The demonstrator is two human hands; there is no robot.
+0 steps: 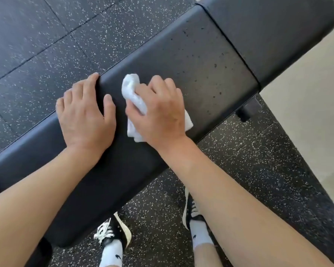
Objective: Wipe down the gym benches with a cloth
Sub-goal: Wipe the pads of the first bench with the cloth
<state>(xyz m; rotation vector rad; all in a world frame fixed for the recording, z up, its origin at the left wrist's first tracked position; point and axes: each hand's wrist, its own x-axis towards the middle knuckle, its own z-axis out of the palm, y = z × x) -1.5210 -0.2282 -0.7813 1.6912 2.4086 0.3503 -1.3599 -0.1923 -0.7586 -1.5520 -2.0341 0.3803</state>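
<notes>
White cloth (132, 97) half hidden under gripping right hand (160, 114), left hand (85, 116) fingers spread.

Right hand (160, 114) grips white cloth (132, 89) on black bench (201, 60); left hand (85, 112) rests flat beside it

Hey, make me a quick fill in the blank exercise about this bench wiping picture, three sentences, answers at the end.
1. The right hand holds a white ____ against the bench pad.
2. The left hand rests on the pad's ____ edge, holding nothing.
3. The droplets lie between the right hand and the ____ that splits the pads.

Answers: cloth; far; seam
</notes>
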